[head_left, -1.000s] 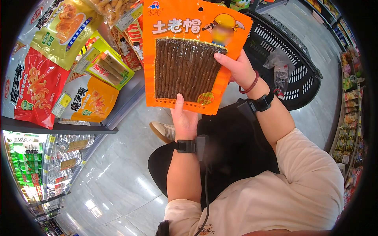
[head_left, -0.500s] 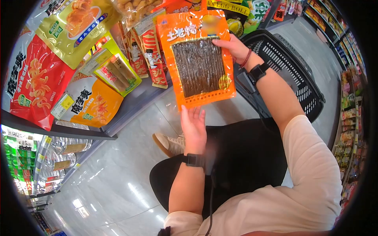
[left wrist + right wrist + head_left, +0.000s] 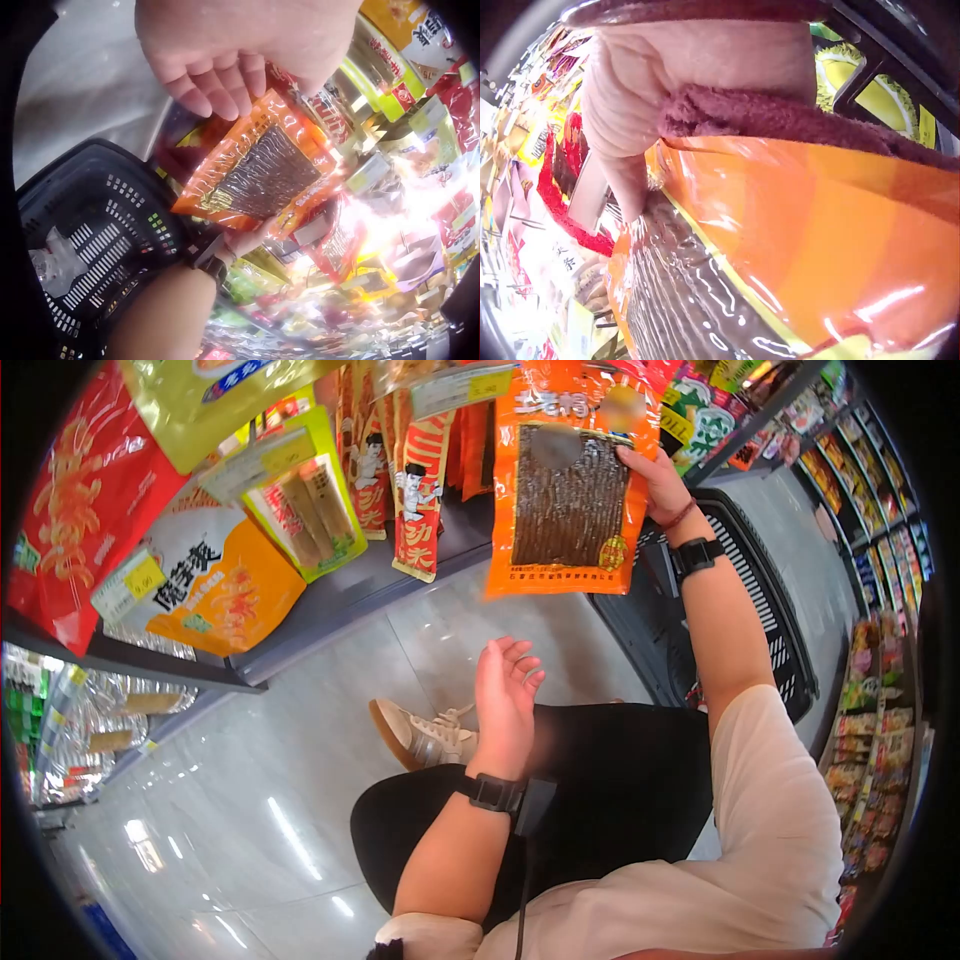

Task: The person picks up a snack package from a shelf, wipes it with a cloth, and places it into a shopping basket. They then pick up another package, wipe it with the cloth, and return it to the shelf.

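Observation:
My right hand grips an orange packet of dark brown snack sticks by its right edge, thumb over the front. The packet hangs upright in front of the shelf, its window facing me. In the right wrist view the thumb lies along the packet's clear window. Below the packet, my left hand is held palm up, apart from it, with fingers loosely bent and nothing in them. The left wrist view has the packet past those fingertips.
At left, a shelf bears hanging snack bags, among them an orange-and-white pouch, a green packet and red stick packets. Price tags stick out in front. A black basket stands on the floor at right; a clear plastic bag lies inside.
My right hand has carried the packet forward, toward the shelf. My left hand has let go of its lower edge and dropped back. More hanging packets show behind.

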Available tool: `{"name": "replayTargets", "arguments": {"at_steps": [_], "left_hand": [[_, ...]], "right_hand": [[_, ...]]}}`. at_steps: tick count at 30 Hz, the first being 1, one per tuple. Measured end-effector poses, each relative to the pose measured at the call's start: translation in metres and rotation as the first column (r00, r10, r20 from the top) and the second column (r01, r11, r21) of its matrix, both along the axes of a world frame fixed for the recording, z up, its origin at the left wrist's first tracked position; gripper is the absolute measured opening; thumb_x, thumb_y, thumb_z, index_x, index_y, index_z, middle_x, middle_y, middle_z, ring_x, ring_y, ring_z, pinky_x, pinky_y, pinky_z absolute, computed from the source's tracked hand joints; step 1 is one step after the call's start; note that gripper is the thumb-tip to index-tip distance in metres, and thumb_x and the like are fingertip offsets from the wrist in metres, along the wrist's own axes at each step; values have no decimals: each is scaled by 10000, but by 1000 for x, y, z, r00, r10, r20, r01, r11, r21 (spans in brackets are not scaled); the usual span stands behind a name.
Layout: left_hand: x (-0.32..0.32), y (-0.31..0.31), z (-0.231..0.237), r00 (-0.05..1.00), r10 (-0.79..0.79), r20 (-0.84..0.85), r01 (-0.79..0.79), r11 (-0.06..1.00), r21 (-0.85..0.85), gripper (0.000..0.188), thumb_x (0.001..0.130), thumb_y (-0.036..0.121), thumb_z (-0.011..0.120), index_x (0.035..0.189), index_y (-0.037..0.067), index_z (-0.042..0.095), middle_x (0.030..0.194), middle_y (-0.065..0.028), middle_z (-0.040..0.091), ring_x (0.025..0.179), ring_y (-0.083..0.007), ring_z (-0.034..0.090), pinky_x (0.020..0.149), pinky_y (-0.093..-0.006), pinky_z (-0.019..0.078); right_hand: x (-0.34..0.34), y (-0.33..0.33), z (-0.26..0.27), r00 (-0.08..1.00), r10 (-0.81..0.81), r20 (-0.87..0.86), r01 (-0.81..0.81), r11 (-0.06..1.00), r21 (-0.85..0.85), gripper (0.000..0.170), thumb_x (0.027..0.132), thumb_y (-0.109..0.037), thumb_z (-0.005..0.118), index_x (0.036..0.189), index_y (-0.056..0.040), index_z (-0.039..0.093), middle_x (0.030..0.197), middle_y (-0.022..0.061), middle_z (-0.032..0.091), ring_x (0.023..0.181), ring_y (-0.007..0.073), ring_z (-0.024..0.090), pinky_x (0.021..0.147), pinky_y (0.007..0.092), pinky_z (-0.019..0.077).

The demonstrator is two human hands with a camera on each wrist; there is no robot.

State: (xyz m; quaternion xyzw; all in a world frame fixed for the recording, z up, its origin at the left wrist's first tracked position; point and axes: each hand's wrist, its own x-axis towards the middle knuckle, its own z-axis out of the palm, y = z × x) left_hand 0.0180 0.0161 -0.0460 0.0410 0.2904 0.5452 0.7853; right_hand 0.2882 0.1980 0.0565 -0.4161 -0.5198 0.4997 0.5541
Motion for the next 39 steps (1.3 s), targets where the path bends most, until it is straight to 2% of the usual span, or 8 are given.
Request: {"name": "replayTargets", "arguments": {"at_steps": [5,11,24,26,39], "left_hand": [[-2,-1,0,1000,-19,-15,19,999,45,371,944,440,491,1101,104,488,1023,-33,552,891,-141,513,817,-315,423],[-1,-1,0,999,-23,-34,24,1000,15,367,934,424,514,1102,98,488,1010,-36,550,880,-140,519,804,-314,429],[-1,0,-1,1000,-18,-19,18,1000,15,368,922,421,535,1097,99,493,1014,-39,551,871,-141,522,797,-311,433],[-1,0,-1,1000,-20,-22,21,1000,19,367,920,420,539,1097,101,495,1016,-38,551,873,-140,521,800,-313,432],[-2,0,-1,999,-33,-13,33,999,14,360,921,410,531,1099,99,496,1023,-40,553,885,-144,520,805,-316,431]], "right_hand": [[7,0,0,1000,-12,0,12,998,-60,311,870,-130,645,1160,-52,564,1042,10,630,913,114,606,778,278,494],[5,3,5,997,-56,50,59,996,-65,354,861,-141,657,1182,-40,546,1057,21,625,910,126,612,791,293,505],[10,11,-2,999,-48,11,49,996,-81,334,861,-142,660,1164,-50,556,1049,20,625,900,127,614,784,296,505],[9,12,-3,995,-102,14,102,993,-51,320,862,-143,658,1155,-56,564,1041,15,630,902,127,615,785,295,499],[18,15,-3,996,-86,32,88,993,-78,307,861,-145,659,1142,-52,581,1038,15,640,924,125,609,801,296,488]]}}
